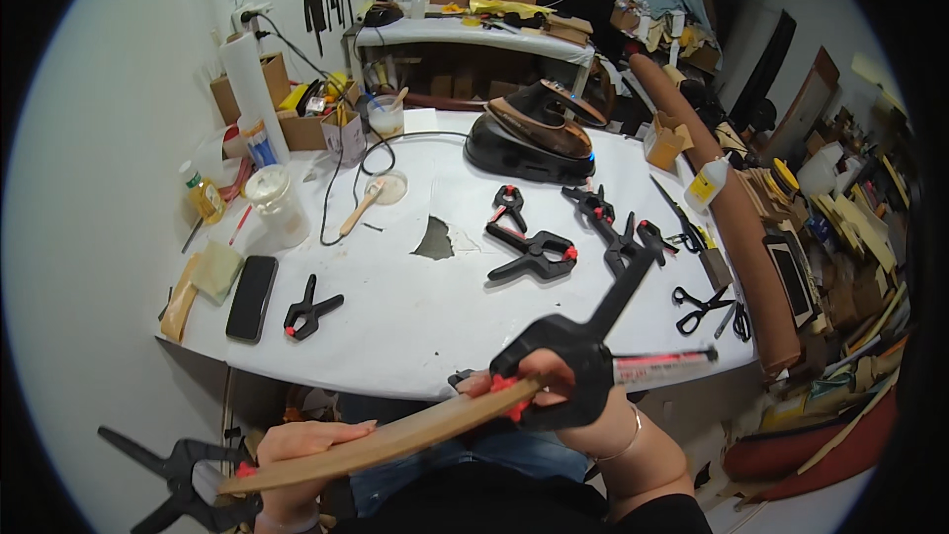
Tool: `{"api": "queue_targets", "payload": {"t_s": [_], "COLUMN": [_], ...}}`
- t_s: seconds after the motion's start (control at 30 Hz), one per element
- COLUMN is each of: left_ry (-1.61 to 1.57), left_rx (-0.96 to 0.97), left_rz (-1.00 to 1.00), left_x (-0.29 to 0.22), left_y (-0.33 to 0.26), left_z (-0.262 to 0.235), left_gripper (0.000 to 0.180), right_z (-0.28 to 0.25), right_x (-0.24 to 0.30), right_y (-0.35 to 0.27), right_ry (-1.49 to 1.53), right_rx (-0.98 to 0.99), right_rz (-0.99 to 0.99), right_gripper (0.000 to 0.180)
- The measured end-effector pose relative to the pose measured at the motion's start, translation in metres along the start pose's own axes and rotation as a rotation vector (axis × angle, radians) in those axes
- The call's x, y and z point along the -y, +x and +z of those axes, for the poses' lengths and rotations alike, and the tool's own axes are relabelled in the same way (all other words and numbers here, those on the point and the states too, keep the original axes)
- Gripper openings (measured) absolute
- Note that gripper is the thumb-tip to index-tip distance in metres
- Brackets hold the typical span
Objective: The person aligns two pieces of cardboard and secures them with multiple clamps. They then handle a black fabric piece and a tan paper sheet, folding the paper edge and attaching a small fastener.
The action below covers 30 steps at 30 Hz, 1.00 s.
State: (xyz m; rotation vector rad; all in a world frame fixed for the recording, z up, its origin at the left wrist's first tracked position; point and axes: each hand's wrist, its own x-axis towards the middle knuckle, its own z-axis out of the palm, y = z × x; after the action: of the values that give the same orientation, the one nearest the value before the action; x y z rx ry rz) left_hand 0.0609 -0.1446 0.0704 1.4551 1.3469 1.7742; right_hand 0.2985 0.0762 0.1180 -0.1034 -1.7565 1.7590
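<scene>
A long, slightly curved wooden strip (pixel 395 442) is held over my lap, in front of the table's near edge. My left hand (pixel 297 443) is closed around it close to its left end, the fingers lying along the top. A black spring clamp (pixel 180 483) with red pads grips that end. At the other end, a bigger black spring clamp (pixel 583 361) bites on the wood with its red pads, handles pointing up and right. My right hand (pixel 591 425) is closed on the strip there, partly hidden behind this clamp.
On the white-covered table (pixel 395 336) lie several loose black clamps (pixel 534 255), a phone (pixel 252 299), scissors (pixel 700 309) and a brush (pixel 364 210). A corded iron (pixel 544 119) stands at the back. White tubs (pixel 277 206) are left; a brown roll (pixel 732 218) runs along the right.
</scene>
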Motion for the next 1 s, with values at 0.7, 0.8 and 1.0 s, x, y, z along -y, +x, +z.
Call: {"api": "queue_targets", "payload": {"t_s": [0.7,0.8,1.0], "left_ry": [0.083,0.116,0.123], "left_rx": [-0.006,0.064,0.258], "left_rz": [0.321,0.360,0.385], "left_x": [-0.009,-0.006,-0.008], "left_y": [0.036,0.038,0.054], "left_z": [0.009,-0.003,-0.021], "left_gripper": [0.048,0.044,0.045], "right_z": [0.000,-0.003,-0.011], "right_x": [0.039,0.038,0.011], "right_y": [-0.003,0.000,0.002], "right_ry": [-0.237,-0.216,-0.189], "right_rx": [0.099,0.126,0.071], "right_rz": [-0.278,-0.265,-0.411], "right_gripper": [0.024,0.023,0.025]}}
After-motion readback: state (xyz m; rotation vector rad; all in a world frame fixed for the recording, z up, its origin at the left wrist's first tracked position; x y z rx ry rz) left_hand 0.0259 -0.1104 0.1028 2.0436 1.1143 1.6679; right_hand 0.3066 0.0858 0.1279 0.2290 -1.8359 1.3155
